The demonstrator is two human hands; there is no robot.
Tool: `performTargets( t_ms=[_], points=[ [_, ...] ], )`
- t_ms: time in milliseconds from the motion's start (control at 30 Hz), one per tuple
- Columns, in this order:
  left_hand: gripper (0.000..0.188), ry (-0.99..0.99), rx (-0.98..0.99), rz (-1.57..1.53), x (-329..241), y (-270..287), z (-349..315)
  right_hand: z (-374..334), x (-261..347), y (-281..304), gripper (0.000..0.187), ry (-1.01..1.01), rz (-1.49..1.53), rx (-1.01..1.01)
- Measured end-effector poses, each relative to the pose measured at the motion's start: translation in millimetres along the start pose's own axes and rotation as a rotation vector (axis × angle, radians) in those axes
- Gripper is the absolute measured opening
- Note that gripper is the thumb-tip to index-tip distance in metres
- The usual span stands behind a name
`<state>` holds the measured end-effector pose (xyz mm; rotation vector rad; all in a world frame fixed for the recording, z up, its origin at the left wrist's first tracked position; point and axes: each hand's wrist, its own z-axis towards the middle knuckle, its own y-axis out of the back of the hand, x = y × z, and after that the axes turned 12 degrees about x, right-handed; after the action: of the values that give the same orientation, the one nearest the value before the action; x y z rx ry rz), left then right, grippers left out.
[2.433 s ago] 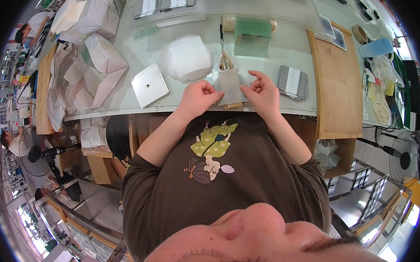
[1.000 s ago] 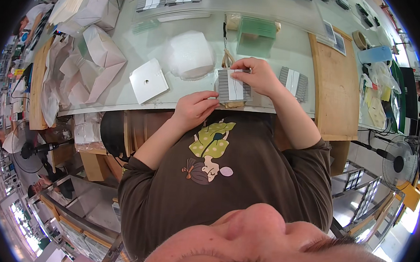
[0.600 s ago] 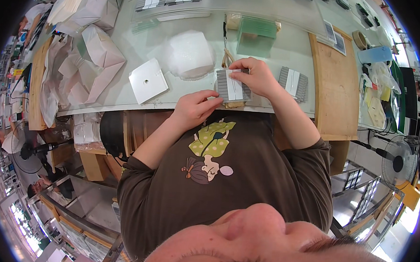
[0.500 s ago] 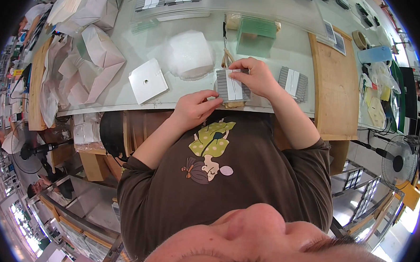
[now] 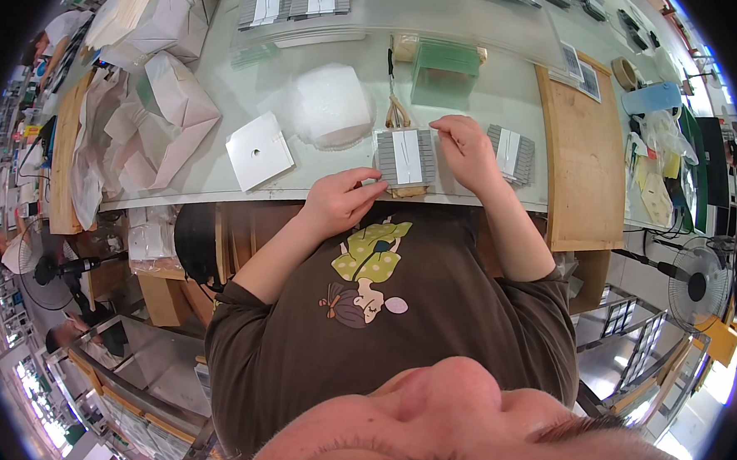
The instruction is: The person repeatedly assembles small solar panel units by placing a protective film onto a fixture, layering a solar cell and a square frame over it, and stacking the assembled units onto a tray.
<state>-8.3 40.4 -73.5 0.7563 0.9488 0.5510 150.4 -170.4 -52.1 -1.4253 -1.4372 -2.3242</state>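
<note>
A person in a brown printed shirt works at a pale green table (image 5: 251, 82), seen from above. Both hands meet at a grey ribbed pack with a white band (image 5: 404, 157) lying at the table's near edge, directly in front of the person. The left hand (image 5: 341, 202) rests at the pack's lower left corner, its grip together, thumb and forefinger pinched on that corner. The right hand (image 5: 466, 150) lies along the pack's right side, fingers curled over its upper right corner; whether they clamp it cannot be told. A pair of scissors with pale handles (image 5: 394, 98) lies just beyond the pack, blades pointing away. Just right of the right hand sits a second grey banded pack (image 5: 510, 152). A round white foam wad (image 5: 333, 105) and a white square card with a centre hole (image 5: 259, 150) lie to the left, near a heap of folded white cartons (image 5: 154, 106). A green translucent box (image 5: 445, 72) stands further back. A wooden board (image 5: 584, 175) covers the table's right end. More grey packs (image 5: 295, 0) rest at the far edge.
</note>
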Motion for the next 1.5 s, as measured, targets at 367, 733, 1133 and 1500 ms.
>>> performTargets(
  t_ms=[367,733,1133,1500],
  points=[
    [0.025,-0.008,-0.038,0.022,-0.1,-4.7,-1.1,-2.0,1.9,-6.1,0.019,0.058,-0.064,0.018],
    [0.025,-0.018,-0.044,0.007,2.7,-4.2,-2.7,-2.7,-2.3,-11.9,0.018,0.072,-0.197,-0.031],
    [0.023,0.008,-0.104,0.055,-6.7,11.0,-11.9,-3.5,5.5,-2.2,0.016,0.109,-0.184,-0.066],
    [0.038,0.765,0.222,0.208,51.2,123.8,-70.7,-9.5,-1.4,-3.3,0.013,-0.008,-0.103,-0.100]
  ],
)
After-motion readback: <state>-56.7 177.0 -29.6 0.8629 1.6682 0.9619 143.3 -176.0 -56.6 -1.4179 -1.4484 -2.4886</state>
